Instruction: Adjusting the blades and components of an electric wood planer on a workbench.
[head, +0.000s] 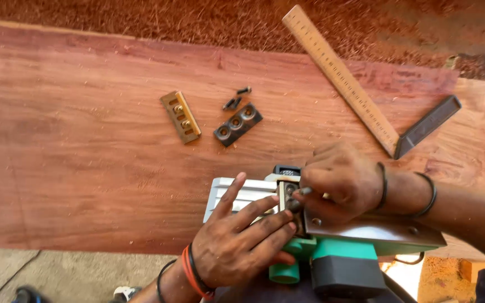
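Note:
An upturned electric planer (343, 247) with a green and black body lies on a wide reddish wooden board (85, 146), its metal sole plate facing up. My left hand (237, 241) rests flat on the ribbed front plate, fingers spread toward the cutter drum. My right hand (338, 182) is closed around a small tool whose tip points at the blade clamp bolts in the drum slot. On the board beyond lie a brass-coloured blade plate (181, 116), a dark clamp plate with three holes (238, 124) and loose black bolts (234, 100).
A try square with a wooden ruler blade (341, 76) and dark stock (428, 126) lies at the right. Red sawdust (197, 19) covers the ground behind the board. A concrete floor (57, 275) and a shoe tip show below the board's near edge.

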